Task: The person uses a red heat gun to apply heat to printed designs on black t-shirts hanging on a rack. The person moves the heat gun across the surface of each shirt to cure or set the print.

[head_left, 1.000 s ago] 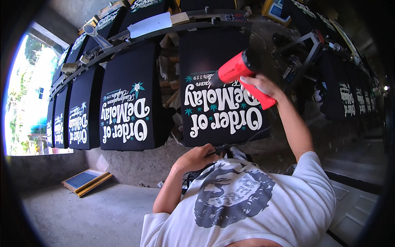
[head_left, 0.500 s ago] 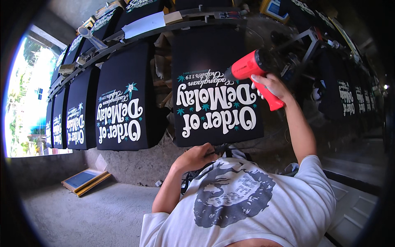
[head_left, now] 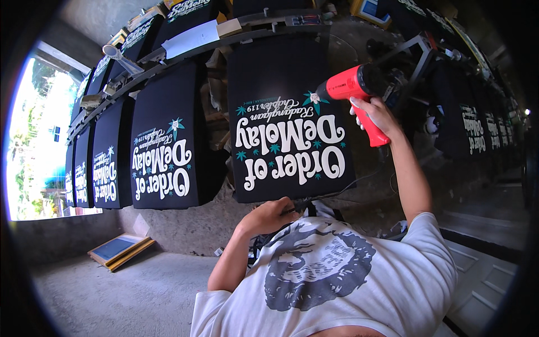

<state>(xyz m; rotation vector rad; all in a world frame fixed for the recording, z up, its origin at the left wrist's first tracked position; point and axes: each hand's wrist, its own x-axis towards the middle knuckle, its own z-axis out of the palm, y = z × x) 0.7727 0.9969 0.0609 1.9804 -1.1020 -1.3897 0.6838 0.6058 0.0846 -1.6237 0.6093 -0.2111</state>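
My right hand (head_left: 375, 116) is wrapped round the handle of a red heat gun (head_left: 349, 84). Its dark nozzle points left, over the upper right part of the print on a black shirt (head_left: 281, 73) laid flat in front of me. White lettering with small teal leaves and a white flower covers the shirt's near half, upside down to me. Close to my waist, just off the shirt's near edge, my left hand (head_left: 271, 216) is closed on a black cord (head_left: 337, 192). That cord runs right, towards the gun's handle; part of it is lost against the dark background.
More black printed shirts (head_left: 160, 106) lie in a row to the left, others (head_left: 474, 121) at the right. A metal rail (head_left: 258, 35) crosses behind them, carrying a white sheet (head_left: 191, 39). A wood-framed screen (head_left: 120, 250) rests on the floor at left, below a bright opening.
My right hand has moved the heat gun slightly right and up, uncovering the white flower on the print. The view has shifted a little; my left hand stays near my waist.
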